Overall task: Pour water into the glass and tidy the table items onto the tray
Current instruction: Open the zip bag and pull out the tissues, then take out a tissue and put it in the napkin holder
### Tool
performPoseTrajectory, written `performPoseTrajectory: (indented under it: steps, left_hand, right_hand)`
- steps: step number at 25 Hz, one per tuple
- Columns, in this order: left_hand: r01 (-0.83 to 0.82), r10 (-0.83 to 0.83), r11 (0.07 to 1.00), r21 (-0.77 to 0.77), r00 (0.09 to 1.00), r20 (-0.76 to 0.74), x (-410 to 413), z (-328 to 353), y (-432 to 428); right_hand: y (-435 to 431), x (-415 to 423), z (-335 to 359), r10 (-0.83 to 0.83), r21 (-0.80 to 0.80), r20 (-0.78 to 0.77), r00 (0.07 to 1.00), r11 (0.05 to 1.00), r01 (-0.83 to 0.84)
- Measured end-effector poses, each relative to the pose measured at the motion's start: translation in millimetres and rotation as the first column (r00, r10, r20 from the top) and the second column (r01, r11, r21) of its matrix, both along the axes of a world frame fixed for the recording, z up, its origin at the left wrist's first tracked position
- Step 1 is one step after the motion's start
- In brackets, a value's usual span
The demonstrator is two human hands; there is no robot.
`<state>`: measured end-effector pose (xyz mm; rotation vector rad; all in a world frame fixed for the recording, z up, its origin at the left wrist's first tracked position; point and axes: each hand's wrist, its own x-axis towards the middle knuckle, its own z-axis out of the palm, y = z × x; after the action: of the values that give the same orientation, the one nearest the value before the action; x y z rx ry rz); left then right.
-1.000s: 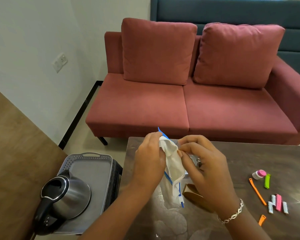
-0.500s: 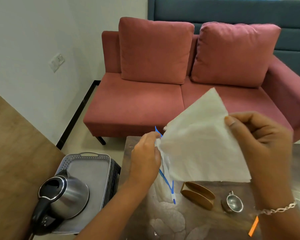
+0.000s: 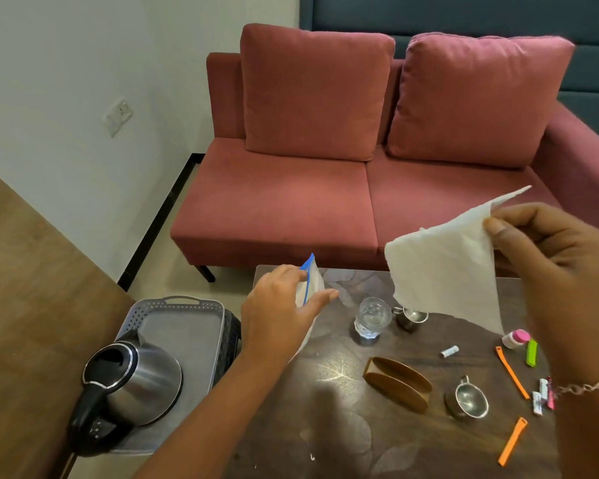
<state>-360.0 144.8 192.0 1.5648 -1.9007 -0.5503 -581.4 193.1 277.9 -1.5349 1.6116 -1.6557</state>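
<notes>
My right hand pinches a white paper napkin by its top corner and holds it up above the dark table. My left hand holds a clear zip bag with a blue strip over the table's left edge. A glass with water stands at mid-table, a small steel cup just to its right. A brown wooden napkin holder and a second steel cup sit nearer to me. The grey tray sits left of the table with a steel kettle on it.
Orange clips, a green clip, a pink-capped little bottle and small sachets lie at the table's right. A red sofa stands behind the table. A wooden surface lies at the left.
My right hand has pulled the napkin out of the bag and carried it up and right. The left hand stays on the bag. The glass and the far cup have come into view.
</notes>
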Motion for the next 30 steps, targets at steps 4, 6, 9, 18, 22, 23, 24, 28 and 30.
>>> performPoseTrajectory:
  steps: [4,6,9,18,22,23,24,28,30]
  left_hand:
    - [0.037,-0.041,0.998,0.048,0.995,0.086,3.7,-14.4,0.1]
    - [0.089,-0.099,0.99,0.11,0.991,0.09,9.4,-24.9,1.4]
    - [0.221,-0.284,0.931,0.292,0.939,0.192,19.9,-45.8,6.9]
    - [0.38,-0.726,0.531,0.757,0.664,0.176,15.3,-121.6,19.6]
    - [0.369,-0.746,0.524,0.767,0.634,0.204,-3.9,-156.7,17.0]
    - [0.362,-0.743,0.529,0.768,0.635,0.212,-7.9,-164.3,16.6]
    - [0.355,-0.738,0.537,0.766,0.637,0.222,-11.8,-170.5,16.2]
    - [0.337,-0.706,0.628,0.701,0.626,0.331,-22.2,-185.0,18.4]
    - [0.32,-0.678,0.667,0.672,0.635,0.371,-26.0,-186.9,17.9]
  right_hand:
    - [-4.1,-5.5,-18.3,0.01,0.059,-0.06,0.998,0.998,-0.007]
    - [-4.8,-8.0,-26.9,0.015,0.085,-0.07,0.997,0.996,-0.009]
    - [-4.5,-11.1,-36.5,0.04,0.115,-0.095,0.995,0.993,-0.029]
    - [-3.9,-19.2,-56.9,0.121,0.198,-0.141,0.982,0.976,-0.092]
    - [-3.9,-21.9,-65.9,0.19,0.249,-0.123,0.974,0.956,-0.155]
    - [-2.8,-22.9,-68.1,0.208,0.268,-0.137,0.968,0.949,-0.166]
    - [-1.3,-24.3,-70.0,0.223,0.286,-0.153,0.963,0.943,-0.173]
    - [4.6,-32.5,-74.5,0.247,0.325,-0.205,0.947,0.93,-0.172]
    - [6.5,-37.8,-75.8,0.26,0.335,-0.214,0.942,0.925,-0.179]
